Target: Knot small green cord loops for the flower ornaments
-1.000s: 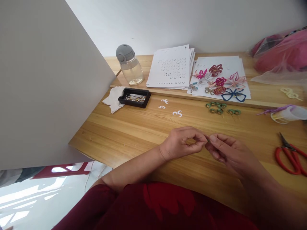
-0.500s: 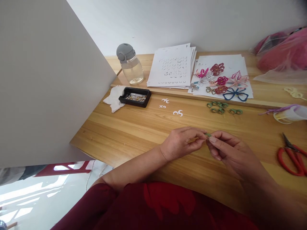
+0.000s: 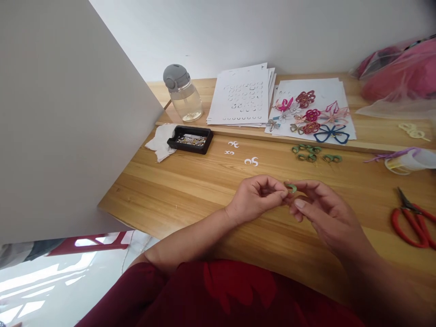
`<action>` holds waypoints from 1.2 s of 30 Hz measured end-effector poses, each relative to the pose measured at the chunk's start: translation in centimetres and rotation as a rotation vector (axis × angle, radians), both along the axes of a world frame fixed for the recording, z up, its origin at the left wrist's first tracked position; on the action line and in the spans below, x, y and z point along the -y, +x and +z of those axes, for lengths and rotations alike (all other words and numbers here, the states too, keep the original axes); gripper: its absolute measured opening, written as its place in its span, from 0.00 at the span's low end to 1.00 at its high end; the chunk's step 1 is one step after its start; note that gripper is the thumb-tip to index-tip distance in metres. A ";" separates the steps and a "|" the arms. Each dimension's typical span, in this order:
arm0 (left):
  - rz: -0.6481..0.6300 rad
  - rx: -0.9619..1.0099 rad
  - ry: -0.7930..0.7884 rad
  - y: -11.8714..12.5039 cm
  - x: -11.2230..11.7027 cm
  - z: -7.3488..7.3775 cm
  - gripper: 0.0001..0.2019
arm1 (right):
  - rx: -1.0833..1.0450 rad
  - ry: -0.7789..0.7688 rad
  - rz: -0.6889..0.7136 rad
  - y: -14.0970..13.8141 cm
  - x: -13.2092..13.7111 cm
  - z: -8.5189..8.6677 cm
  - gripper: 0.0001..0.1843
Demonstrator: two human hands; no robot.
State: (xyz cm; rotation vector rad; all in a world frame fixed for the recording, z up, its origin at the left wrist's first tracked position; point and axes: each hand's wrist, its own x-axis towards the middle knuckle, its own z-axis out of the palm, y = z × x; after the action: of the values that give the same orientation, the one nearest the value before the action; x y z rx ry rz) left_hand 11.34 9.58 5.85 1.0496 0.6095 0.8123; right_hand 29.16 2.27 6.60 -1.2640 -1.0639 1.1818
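Note:
My left hand (image 3: 256,198) pinches a small green curved piece (image 3: 291,186) between thumb and fingertips, just above the wooden table (image 3: 190,186). My right hand (image 3: 323,213) is close beside it, fingers loosely spread, its fingertips next to the green piece. Whether the right hand still touches the piece I cannot tell. Several similar green wrapped loops (image 3: 311,153) lie on the table beyond my hands.
Red scissors (image 3: 410,222) lie at the right. A black tray of beads (image 3: 190,139), white paper cutouts (image 3: 251,161), a water bottle (image 3: 182,92), punched paper sheets (image 3: 242,95), a sheet with coloured flower pieces (image 3: 311,113) and a pink bag (image 3: 398,77) sit farther back. A grey panel (image 3: 61,118) stands at left.
Both hands rose slightly. The green piece, hidden between the fingertips before, now shows as a curved loop in the left hand, and the right hand's fingers have loosened and spread.

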 end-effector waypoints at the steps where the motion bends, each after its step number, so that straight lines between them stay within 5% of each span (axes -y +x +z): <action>1: -0.003 0.028 -0.049 0.0 -0.1 0.1 0.22 | -0.017 -0.045 0.021 -0.2 0.1 0.1 0.20; 8: 0.053 0.063 -0.164 -0.1 -0.8 0.6 0.25 | 0.115 -0.161 0.132 -0.5 0.1 0.3 0.21; 18: 0.083 0.077 -0.190 -0.2 -1.0 1.0 0.24 | 0.357 -0.071 -0.017 -0.2 0.0 0.1 0.17; 28: 0.085 0.164 -0.279 -0.3 -0.8 1.4 0.21 | 0.516 -0.058 -0.003 -0.1 0.0 -0.5 0.15; 36: -0.050 0.210 -0.224 -0.1 -0.3 1.2 0.23 | 0.549 0.001 0.012 -0.3 0.1 -1.1 0.18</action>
State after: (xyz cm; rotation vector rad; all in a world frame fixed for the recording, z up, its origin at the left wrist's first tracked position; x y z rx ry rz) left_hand 11.24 9.85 7.04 0.7620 0.4812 0.7789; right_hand 28.89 2.16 5.50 -1.6317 -1.4647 0.8556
